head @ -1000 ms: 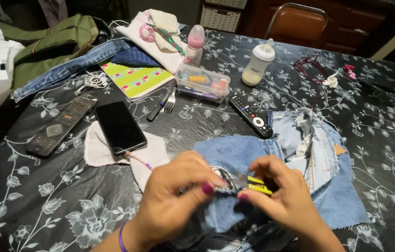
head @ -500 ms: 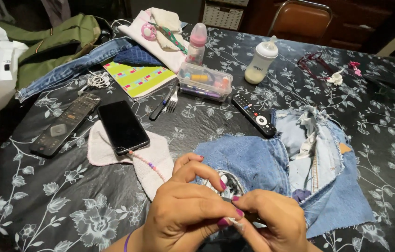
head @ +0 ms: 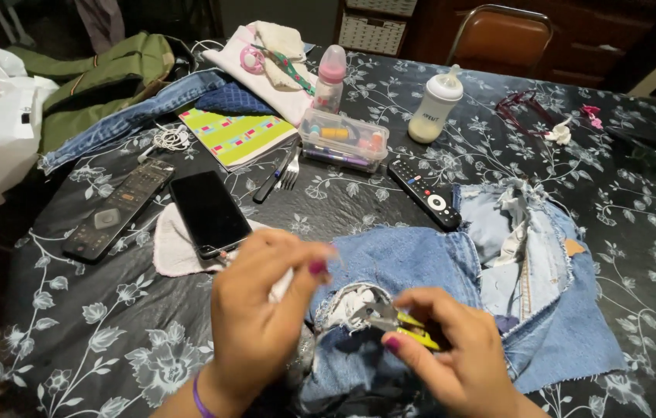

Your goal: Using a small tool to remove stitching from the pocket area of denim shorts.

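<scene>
Between the two hands, a piece of blue denim (head: 421, 267) lay spread on the black floral tablecloth (head: 111, 340), a frayed hole (head: 355, 306) in it showing white threads. The right hand (head: 460, 360) gripped small yellow-handled thread snips (head: 413, 331), their tip set at the hole's edge. The left hand (head: 262, 317) was raised just left of the hole, thumb and fingers pinched together, apparently on a thread too fine to make out. By the look of it, work on the hole was under way and unfinished: the opening stayed ragged, loose fibres around it. Beyond the left hand lay a smartphone (head: 210, 213) on a pale cloth (head: 173, 251), with a long remote (head: 119, 209) further left. Ahead of the right hand sat a short black remote (head: 425, 193), a clear plastic box (head: 343, 139) and a baby bottle (head: 436, 104).
</scene>
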